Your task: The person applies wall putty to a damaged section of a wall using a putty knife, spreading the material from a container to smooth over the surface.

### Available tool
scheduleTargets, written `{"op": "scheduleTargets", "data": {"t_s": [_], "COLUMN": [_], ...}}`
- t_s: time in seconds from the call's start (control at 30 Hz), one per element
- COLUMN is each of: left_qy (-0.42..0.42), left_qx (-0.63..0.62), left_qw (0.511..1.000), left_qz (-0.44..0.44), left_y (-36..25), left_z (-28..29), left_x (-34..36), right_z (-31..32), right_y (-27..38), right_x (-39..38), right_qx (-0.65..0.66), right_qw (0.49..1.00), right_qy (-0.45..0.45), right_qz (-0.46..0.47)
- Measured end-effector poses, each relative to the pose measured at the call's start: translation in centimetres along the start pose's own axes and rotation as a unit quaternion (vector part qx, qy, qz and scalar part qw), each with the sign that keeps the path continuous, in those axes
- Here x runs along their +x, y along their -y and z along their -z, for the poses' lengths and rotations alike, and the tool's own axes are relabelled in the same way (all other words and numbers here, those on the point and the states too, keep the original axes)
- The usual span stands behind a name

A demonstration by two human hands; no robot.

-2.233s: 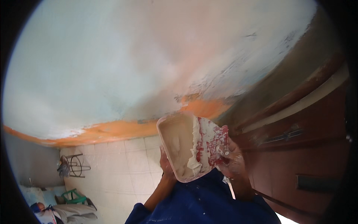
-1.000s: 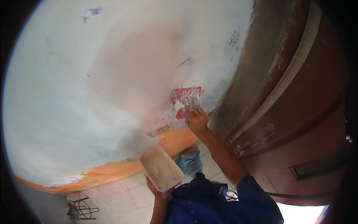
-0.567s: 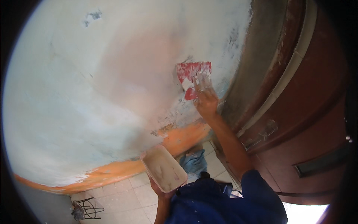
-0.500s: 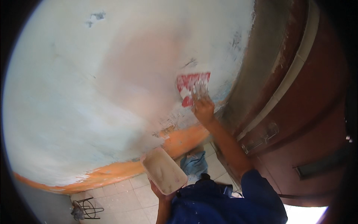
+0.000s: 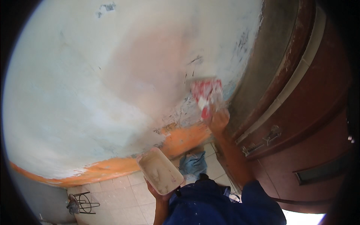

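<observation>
My right hand point(image 5: 219, 119) is closed around a red putty spreader point(image 5: 207, 89) smeared with white paste. Its broad edge lies against, or very close to, the pale patchy wall point(image 5: 86, 75), below some dark scratch marks. My left hand point(image 5: 154, 190) holds a rectangular tub point(image 5: 175, 179) from beneath, low in front of my body. Pale paste point(image 5: 162, 174) coats the tub's inside and lies in a small heap. Most of the left fingers are hidden under the tub, and the right hand is slightly blurred.
An orange band point(image 5: 187, 138) runs along the wall's foot above the tiled floor point(image 5: 120, 206). A blue cloth point(image 5: 194, 165) lies by the wall. To the right stands a dark red door point(image 5: 292, 150) with a handle point(image 5: 272, 135). A metal-framed stool point(image 5: 85, 202) is at the lower left.
My right hand and the spreader have moved to the right and slightly down along the wall. The tub in my left hand sits slightly farther left, as the whole view has shifted a little.
</observation>
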State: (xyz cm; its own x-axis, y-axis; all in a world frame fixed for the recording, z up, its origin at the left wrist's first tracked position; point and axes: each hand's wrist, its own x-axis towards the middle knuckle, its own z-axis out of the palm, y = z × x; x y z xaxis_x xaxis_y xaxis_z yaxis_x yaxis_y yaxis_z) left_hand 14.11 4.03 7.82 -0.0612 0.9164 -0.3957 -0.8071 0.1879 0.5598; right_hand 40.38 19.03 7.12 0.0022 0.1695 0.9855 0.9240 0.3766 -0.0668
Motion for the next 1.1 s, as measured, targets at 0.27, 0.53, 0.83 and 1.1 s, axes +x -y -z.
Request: {"op": "scheduleTargets", "data": {"t_s": [0.27, 0.53, 0.83, 1.1], "left_qy": [0.084, 0.008, 0.046, -0.031], "left_qx": [-0.096, 0.030, 0.459, 0.007], "left_qw": [0.991, 0.999, 0.840, 0.999], "left_qz": [0.032, -0.020, -0.285, 0.000], "left_y": [1.0, 0.4, 1.5, -0.6], "left_z": [3.9, 1.3, 2.4, 0.6], "left_x": [1.3, 0.5, 0.3, -0.8], "right_z": [-4.7, 0.4, -3.4, -1.5], "right_y": [0.0, 2.3, -0.3, 1.9], "right_x": [-0.3, -8.1, 4.4, -8.6], "right_qx": [-0.047, 0.036, -0.004, 0.001], "right_qw": [0.992, 0.965, 0.998, 0.968], "right_qy": [0.114, 0.244, 0.055, 0.247], "right_qz": [-0.012, -0.084, 0.003, -0.040]}}
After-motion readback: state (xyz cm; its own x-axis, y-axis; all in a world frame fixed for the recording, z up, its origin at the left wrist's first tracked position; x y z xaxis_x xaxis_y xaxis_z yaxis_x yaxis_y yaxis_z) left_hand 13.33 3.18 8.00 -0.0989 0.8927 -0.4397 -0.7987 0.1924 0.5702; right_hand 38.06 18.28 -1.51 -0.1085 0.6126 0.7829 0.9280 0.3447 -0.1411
